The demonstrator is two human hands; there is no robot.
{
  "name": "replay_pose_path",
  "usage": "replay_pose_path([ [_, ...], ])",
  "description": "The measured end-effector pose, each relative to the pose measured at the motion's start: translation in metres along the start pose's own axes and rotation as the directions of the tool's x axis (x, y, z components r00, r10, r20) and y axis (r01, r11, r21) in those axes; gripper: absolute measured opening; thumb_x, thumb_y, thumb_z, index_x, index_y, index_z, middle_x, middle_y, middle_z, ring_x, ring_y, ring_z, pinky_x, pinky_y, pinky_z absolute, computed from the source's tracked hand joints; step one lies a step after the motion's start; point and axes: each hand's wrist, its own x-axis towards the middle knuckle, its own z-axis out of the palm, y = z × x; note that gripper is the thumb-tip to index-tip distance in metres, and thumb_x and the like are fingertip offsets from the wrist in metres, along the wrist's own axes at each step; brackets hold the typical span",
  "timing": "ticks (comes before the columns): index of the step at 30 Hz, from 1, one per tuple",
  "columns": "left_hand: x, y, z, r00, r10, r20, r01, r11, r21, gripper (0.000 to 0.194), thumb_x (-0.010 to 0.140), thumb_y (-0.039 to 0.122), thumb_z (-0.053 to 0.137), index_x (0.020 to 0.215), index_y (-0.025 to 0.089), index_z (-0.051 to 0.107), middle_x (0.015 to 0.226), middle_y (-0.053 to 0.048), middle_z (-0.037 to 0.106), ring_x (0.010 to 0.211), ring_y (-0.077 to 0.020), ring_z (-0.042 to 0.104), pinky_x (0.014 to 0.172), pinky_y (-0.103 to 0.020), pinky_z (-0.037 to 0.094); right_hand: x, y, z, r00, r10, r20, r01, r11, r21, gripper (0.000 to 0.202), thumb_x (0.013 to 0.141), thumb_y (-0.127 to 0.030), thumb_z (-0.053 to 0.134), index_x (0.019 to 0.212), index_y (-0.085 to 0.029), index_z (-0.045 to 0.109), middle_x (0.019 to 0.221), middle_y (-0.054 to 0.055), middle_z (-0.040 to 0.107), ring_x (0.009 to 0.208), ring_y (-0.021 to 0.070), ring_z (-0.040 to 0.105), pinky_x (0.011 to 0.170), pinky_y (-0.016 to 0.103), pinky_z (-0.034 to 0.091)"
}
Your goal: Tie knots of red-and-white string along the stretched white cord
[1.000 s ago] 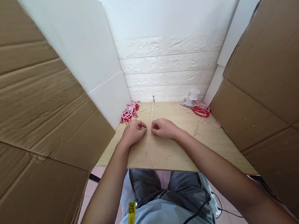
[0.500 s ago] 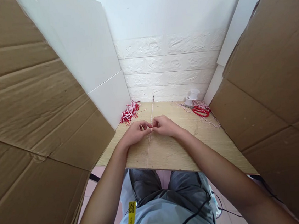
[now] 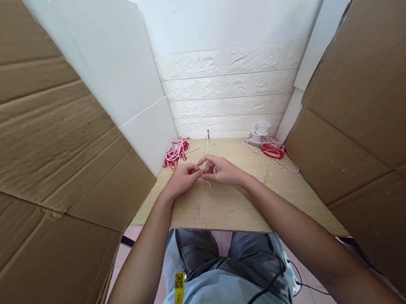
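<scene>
A thin pale cord (image 3: pixel 207 146) runs from a small dark nail at the back of the wooden board to my hands. It continues below them to the front edge. My left hand (image 3: pixel 184 178) pinches the cord between thumb and fingertips. Close beside it, my right hand (image 3: pixel 224 170) has its index finger and thumb spread around the cord near the left fingertips. Whether its curled fingers touch the cord is too small to tell. A short loose cord end (image 3: pixel 208 184) hangs just under the fingers.
A red and pink-white cord pile (image 3: pixel 176 153) lies back left. At the back right are red-handled scissors (image 3: pixel 272 151), white spools (image 3: pixel 263 127) and loose pale cord. Cardboard panels (image 3: pixel 42 140) flank both sides of the wooden board (image 3: pixel 231 212); a white brick-pattern wall (image 3: pixel 234 86) stands behind.
My right thumb and index finger have moved apart from their pinch, the index reaching left over the cord. My left hand has shifted slightly left. The loose end now points right.
</scene>
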Motion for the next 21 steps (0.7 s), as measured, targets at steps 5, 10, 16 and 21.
replay_pose_path([
  [5, -0.002, 0.006, -0.001, 0.999, -0.013, 0.032, 0.014, 0.999, -0.036, 0.027, 0.079, 0.040, 0.062, 0.070, 0.015, 0.063, 0.060, 0.003, 0.046, 0.058, -0.0099, 0.038, 0.056, -0.025, 0.026, 0.001, 0.005, -0.005, 1.000, 0.009, 0.028, -0.011, 0.997, 0.070, 0.044, 0.077, -0.018, 0.060, 0.120, -0.017, 0.054, 0.070, -0.005, 0.055, 0.064, 0.0113, 0.050, 0.061, 0.021, 0.037],
  [10, -0.004, 0.010, -0.005, 0.996, -0.030, 0.087, 0.030, 1.000, 0.003, 0.020, 0.074, 0.034, 0.063, 0.068, 0.015, 0.063, 0.062, 0.003, 0.052, 0.060, -0.0111, 0.042, 0.060, -0.026, 0.032, -0.001, 0.004, -0.013, 0.988, 0.079, 0.136, -0.087, 0.995, 0.057, 0.050, 0.071, -0.010, 0.054, 0.121, -0.017, 0.052, 0.067, -0.007, 0.052, 0.061, 0.0106, 0.048, 0.058, 0.019, 0.035],
  [16, -0.004, 0.010, -0.006, 0.994, -0.034, 0.101, 0.030, 0.999, 0.039, 0.024, 0.074, 0.035, 0.062, 0.060, 0.017, 0.054, 0.058, 0.005, 0.044, 0.057, -0.0102, 0.038, 0.057, -0.026, 0.030, -0.004, 0.003, -0.017, 0.981, 0.109, 0.158, -0.092, 0.989, -0.113, 0.052, 0.068, -0.007, 0.052, 0.120, -0.016, 0.055, 0.069, -0.006, 0.052, 0.062, 0.0115, 0.049, 0.058, 0.020, 0.034],
  [21, -0.005, 0.010, -0.005, 0.996, -0.051, 0.079, 0.042, 0.993, 0.114, 0.029, 0.073, 0.036, 0.064, 0.057, 0.018, 0.047, 0.057, 0.005, 0.040, 0.056, -0.0100, 0.036, 0.054, -0.026, 0.027, -0.005, 0.009, -0.020, 0.983, 0.138, 0.118, -0.093, 0.941, -0.324, 0.051, 0.069, -0.007, 0.054, 0.120, -0.017, 0.058, 0.074, -0.003, 0.059, 0.066, 0.0131, 0.054, 0.060, 0.022, 0.034],
])
